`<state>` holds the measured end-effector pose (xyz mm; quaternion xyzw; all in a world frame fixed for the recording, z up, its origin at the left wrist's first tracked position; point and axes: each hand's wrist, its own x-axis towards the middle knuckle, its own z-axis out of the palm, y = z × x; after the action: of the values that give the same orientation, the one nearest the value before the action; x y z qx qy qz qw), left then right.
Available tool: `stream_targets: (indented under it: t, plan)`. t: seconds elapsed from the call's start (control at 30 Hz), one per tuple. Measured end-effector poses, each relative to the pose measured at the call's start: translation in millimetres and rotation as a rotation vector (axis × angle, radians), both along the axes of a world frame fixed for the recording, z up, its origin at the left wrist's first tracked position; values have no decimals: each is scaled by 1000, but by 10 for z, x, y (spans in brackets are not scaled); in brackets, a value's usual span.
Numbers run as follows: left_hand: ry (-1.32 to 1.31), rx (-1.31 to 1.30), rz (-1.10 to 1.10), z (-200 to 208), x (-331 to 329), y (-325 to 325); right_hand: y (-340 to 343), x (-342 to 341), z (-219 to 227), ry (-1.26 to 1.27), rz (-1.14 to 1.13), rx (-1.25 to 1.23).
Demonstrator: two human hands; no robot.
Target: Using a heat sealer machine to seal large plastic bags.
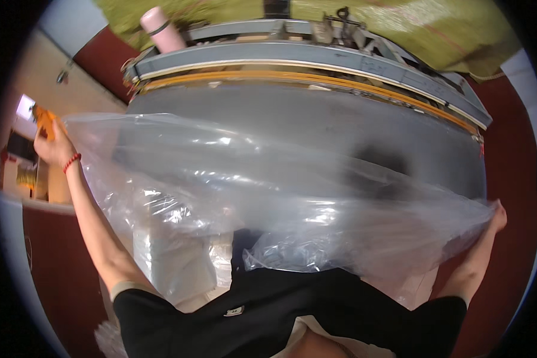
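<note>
Person's two bare hands extended wide to either side, with a sheet of clear film [328, 210] stretched between them. The left hand [55, 146], raised at the far left, is closed around an orange tool [46, 123] with a dark end; the left corner of the film meets this hand at the fingers, though whether they pinch it as well cannot be told. A red bracelet [71, 162] circles the left wrist. The right hand [500, 217], lower and nearer at the right, is closed with fingers bunched on the right end of the film, which gathers into folds converging on the grip.

The film lies across the near part of a grey table [262, 98] and hangs toward the black shirt [280, 310]. It is thin, transparent and glossy: its far edge runs slanting from left to right, bright reflections streak its middle, and crumpling is densest at the near left and in front of the shirt. The grey surface shows through it. Below its near left part stand clear-wrapped packs [176, 262].

Along the table's far side run an orange strip [280, 76] and a blue-grey beam [316, 52]. A pink bottle [163, 31] leans at the far left, in front of a yellow-green cover [447, 30].
</note>
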<state>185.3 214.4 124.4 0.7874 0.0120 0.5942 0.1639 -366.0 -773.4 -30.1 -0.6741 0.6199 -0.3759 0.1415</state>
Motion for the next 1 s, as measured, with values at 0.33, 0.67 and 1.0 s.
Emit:
stream_targets:
  t: [0.33, 0.67, 1.0]
  plan:
    - [1045, 190, -300, -2191, 1131, 46, 271, 1036, -250, 347, -51, 4]
    - [534, 64, -185, -1620, 983, -704, 542, 1468, -177, 472, -224, -57]
    - [1249, 439, -1883, -1005, -2979, -4555, 676, 1484, -108, 437, -185, -20]
